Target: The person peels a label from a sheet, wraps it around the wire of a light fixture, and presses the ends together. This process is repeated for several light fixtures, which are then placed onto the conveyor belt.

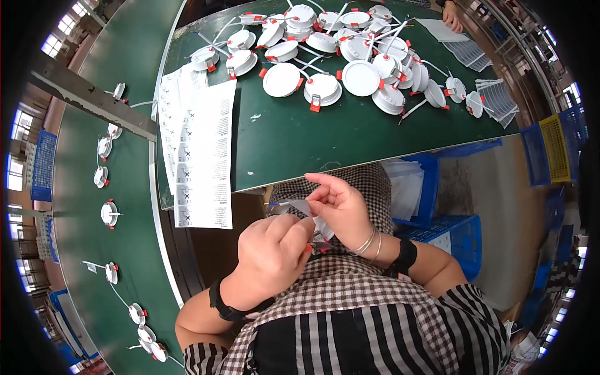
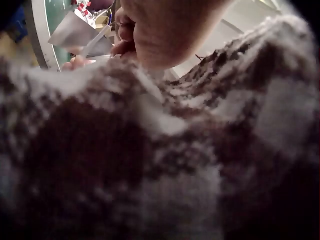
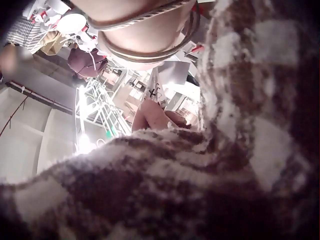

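Both hands meet close over the lap, in front of the checked apron. My left hand (image 1: 272,253) has its fingers curled round a white downlight (image 1: 322,230) with red clip parts, mostly hidden by the hands. A white cable (image 2: 96,43) with a blue wire end sticks out beyond the fingers. With thumb and fingertips, my right hand (image 1: 342,209) pinches a small paper label (image 1: 301,205) at the cable. Black print shows on the label (image 3: 154,90) in the right wrist view. Apron cloth covers much of both wrist views.
Many white downlights (image 1: 281,79) with red clips crowd the green table (image 1: 281,144). Printed label sheets (image 1: 209,156) overhang its left front edge. A line of downlights (image 1: 109,213) lies on the left-hand belt, beside a metal post (image 1: 94,100). Blue crates (image 1: 462,244) stand at right. Another person's hand (image 1: 451,17) is at the far side.
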